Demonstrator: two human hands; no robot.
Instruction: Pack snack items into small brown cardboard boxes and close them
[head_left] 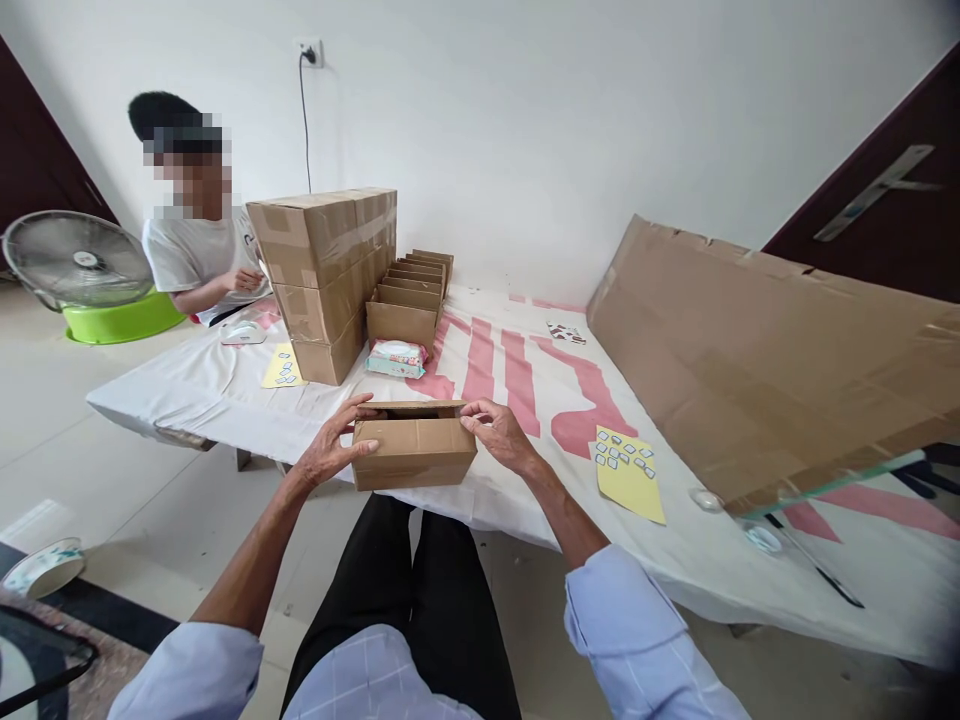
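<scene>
A small brown cardboard box (415, 455) sits at the table's near edge in front of me, its top partly open with a dark gap between the flaps. My left hand (337, 442) grips its left end, thumb on the near face and fingers at the back corner. At the right end, my right hand (495, 430) pinches the upper corner near the flap. Just beyond lies a pack of wipes (396, 359). Behind that stands a row of several open cardboard boxes (403, 318).
Taped boxes (322, 270) are stacked at left; a person (206, 255) sits behind them. A large cardboard sheet (772, 370) leans at right. Yellow sticker sheets (634, 497) lie on the cloth-covered table (480, 500). A fan (79, 262) stands far left.
</scene>
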